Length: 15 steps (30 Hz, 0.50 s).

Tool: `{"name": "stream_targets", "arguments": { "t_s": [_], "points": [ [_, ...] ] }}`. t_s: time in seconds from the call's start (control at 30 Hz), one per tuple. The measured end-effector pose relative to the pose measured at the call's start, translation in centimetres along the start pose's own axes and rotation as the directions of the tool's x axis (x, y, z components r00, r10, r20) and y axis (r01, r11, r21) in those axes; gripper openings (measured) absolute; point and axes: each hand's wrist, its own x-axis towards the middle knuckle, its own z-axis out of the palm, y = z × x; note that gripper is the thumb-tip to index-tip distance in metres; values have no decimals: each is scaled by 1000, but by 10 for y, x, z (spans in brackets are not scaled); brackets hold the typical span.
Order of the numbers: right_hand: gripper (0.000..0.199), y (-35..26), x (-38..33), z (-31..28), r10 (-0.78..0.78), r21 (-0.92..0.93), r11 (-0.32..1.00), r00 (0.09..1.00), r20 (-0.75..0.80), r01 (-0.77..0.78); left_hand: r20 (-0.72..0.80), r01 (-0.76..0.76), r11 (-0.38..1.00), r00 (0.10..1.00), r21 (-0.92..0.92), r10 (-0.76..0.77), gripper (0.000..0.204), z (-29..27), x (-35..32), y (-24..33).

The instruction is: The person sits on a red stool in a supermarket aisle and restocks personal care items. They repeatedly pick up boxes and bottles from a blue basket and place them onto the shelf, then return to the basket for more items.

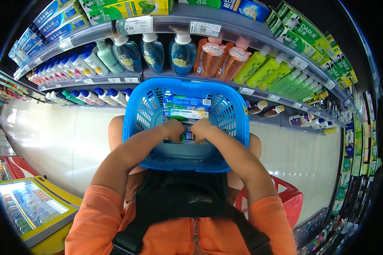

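A blue plastic basket [132, 111] sits at my lap between my knees. Inside, several flat toothpaste boxes lie in rows, among them a blue toothpaste box [183, 102] at the far side and a yellow-and-white toothpaste box [196, 114] nearer. Both of my hands reach down into the basket, close together. My left hand [173, 130] is closed, its fingers curled at a toothpaste box with green on it. Just across from it, my right hand [201, 129] is closed at the same box. The fingertips and most of this box are hidden by the hands.
Ahead, a curved shelf [166, 23] carries toothpaste boxes, with blue bottles [183, 55], orange pump bottles [208, 57] and green bottles [266, 72] below. A yellow-framed freezer [34, 204] stands at left. A red plastic stool [291, 199] shows at my right side.
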Motion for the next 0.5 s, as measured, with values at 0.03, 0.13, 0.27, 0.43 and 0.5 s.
{"name": "stream_targets", "arguments": {
  "t_s": [0.03, 0.13, 0.27, 0.43, 0.5],
  "points": [
    [40, 1, -7, -11, 34, 68, 997, 999, 33, -36, 25, -23, 996, 999, -92, 25, 59, -7, -4, -8],
    [52, 23, -23, -26, 12, 398, 917, 997, 75, -41, 177, 52, 877, 983, -478, 38, 66, -36, -24, -23],
    [50, 50, -41, -28, -51, 753, 653, 987, 153, -83, 198, 120, 582, 977, -804, 73, 65, -57, -51, -30],
    [51, 45, -58, -47, -82, 843, 538, 994, 68, -13, 166, 176, 257, 984, -950, -59, 62, -54, -76, -33],
    [55, 41, -72, -54, -95, 826, 562, 995, 5, 49, 247, 309, 279, 940, -909, -235, 63, -95, -106, -2]
  ]
}}
